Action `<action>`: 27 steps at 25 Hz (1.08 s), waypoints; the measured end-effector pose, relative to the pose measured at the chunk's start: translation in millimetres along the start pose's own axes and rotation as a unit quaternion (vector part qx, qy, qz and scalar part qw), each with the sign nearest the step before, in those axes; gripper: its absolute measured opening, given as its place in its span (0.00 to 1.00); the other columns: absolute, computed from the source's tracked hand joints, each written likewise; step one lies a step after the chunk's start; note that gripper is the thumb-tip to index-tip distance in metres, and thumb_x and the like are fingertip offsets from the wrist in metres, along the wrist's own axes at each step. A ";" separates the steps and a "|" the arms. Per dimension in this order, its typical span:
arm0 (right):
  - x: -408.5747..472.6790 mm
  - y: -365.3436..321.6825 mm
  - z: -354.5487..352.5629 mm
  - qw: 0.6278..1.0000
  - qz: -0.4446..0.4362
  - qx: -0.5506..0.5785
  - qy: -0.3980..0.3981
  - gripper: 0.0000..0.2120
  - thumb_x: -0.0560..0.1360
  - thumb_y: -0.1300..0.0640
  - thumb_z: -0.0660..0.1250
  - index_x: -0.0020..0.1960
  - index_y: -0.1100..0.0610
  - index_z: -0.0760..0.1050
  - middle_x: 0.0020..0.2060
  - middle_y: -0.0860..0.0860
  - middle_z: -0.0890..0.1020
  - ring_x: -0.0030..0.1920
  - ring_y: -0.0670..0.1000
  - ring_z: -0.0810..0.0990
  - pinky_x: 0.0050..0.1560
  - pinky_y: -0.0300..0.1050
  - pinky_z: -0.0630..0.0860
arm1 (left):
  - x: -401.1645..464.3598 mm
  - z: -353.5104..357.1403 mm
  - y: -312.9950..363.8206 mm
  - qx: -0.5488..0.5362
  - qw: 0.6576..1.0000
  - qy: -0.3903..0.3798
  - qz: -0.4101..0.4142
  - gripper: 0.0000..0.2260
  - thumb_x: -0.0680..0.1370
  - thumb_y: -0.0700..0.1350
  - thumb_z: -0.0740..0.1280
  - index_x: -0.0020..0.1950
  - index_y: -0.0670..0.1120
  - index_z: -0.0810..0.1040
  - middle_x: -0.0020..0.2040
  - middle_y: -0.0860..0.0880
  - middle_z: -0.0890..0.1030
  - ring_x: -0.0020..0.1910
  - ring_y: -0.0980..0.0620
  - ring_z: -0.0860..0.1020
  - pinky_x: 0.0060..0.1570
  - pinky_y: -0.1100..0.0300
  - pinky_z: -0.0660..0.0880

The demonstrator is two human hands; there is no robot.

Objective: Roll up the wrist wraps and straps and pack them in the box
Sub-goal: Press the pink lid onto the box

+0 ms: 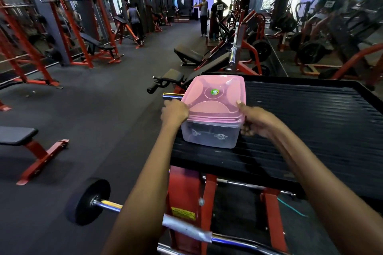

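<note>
The box [209, 130] sits on the near left corner of the black ribbed tabletop [310, 122], a slatted platform on a red frame. Its pink lid [215, 97] is on top. Through the cloudy wall, dark shapes with pale markings show inside, most likely the rolled wraps and straps [207, 135], though the plastic blurs them too much to be sure.

Both hands work the lid's near edge. The left hand [174, 113] is at the 9 o'clock side of the box, fingers curled against the lid rim. The right hand [251, 122] is at the 3 o'clock side, thumb laid on top of the lid and fingers tucked under its rim against the box wall. Holding opposite sides like this suits pressing the lid down evenly, so this looks like the closing step, with the packing about done.

At 12 o'clock on the lid's middle is a round green sticker [215, 91]; its print is too small to read. Below, at 6 o'clock, a yellow label [183, 213] on the red frame carries dark lettering, also unreadable.
</note>
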State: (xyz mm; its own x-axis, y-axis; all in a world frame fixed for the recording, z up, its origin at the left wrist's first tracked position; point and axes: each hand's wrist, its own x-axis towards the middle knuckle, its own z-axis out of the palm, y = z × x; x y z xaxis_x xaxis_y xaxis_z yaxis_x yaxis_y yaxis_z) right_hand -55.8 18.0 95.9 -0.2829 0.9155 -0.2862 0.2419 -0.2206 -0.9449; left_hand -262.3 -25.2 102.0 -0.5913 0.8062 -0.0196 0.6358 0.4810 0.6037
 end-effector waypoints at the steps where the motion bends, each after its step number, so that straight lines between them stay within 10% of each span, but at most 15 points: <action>1: -7.7 -1.6 -4.2 0.997 0.039 0.054 -0.041 0.20 0.79 0.46 0.60 0.35 0.59 0.69 0.24 0.53 0.71 0.26 0.51 0.71 0.22 0.38 0.74 | -2.2 1.0 6.3 -0.007 1.000 0.007 -0.008 0.20 0.80 0.45 0.52 0.70 0.38 0.65 0.70 0.37 0.65 0.67 0.36 0.66 0.64 0.47 0.65; 8: -11.0 -1.6 1.7 0.978 0.064 0.194 -0.042 0.12 0.79 0.64 0.58 0.37 0.58 0.68 0.28 0.52 0.60 0.25 0.47 0.63 0.24 0.37 0.75 | -17.3 25.7 15.9 0.025 0.996 0.071 0.038 0.24 0.80 0.52 0.54 0.69 0.36 0.63 0.68 0.37 0.67 0.66 0.37 0.66 0.62 0.47 0.66; 15: 4.8 -17.0 -8.5 1.000 0.003 -0.027 -0.001 0.12 0.77 0.58 0.61 0.35 0.58 0.70 0.20 0.50 0.72 0.22 0.48 0.69 0.24 0.37 0.68 | 14.1 8.1 39.1 0.046 0.999 -0.002 -0.005 0.25 0.78 0.50 0.56 0.72 0.37 0.61 0.72 0.39 0.63 0.70 0.38 0.64 0.68 0.46 0.61; 20: 65.5 -39.1 -3.9 0.935 -0.081 -0.305 0.161 0.23 0.79 0.52 0.56 0.68 0.66 0.66 0.66 0.64 0.67 0.64 0.63 0.70 0.62 0.52 0.70 | 54.1 13.3 57.4 0.079 0.994 -0.054 0.048 0.21 0.78 0.46 0.55 0.67 0.36 0.69 0.68 0.37 0.70 0.66 0.37 0.69 0.64 0.50 0.67; 27: 135.6 -80.1 -11.7 0.918 -0.058 -0.342 0.189 0.23 0.82 0.50 0.50 0.66 0.67 0.69 0.65 0.66 0.71 0.64 0.64 0.72 0.62 0.52 0.69 | 126.2 19.5 85.6 0.087 0.989 -0.079 0.093 0.19 0.82 0.42 0.49 0.67 0.35 0.68 0.69 0.35 0.69 0.68 0.36 0.67 0.67 0.49 0.64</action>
State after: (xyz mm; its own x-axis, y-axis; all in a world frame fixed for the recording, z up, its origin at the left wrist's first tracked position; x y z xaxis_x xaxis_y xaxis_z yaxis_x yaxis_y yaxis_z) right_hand -102.7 163.7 134.6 -0.0321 0.9994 0.0089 0.7943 0.0309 -0.6067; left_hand -272.8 124.4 135.6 -0.3790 0.9238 -0.0536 0.8104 0.3593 0.4628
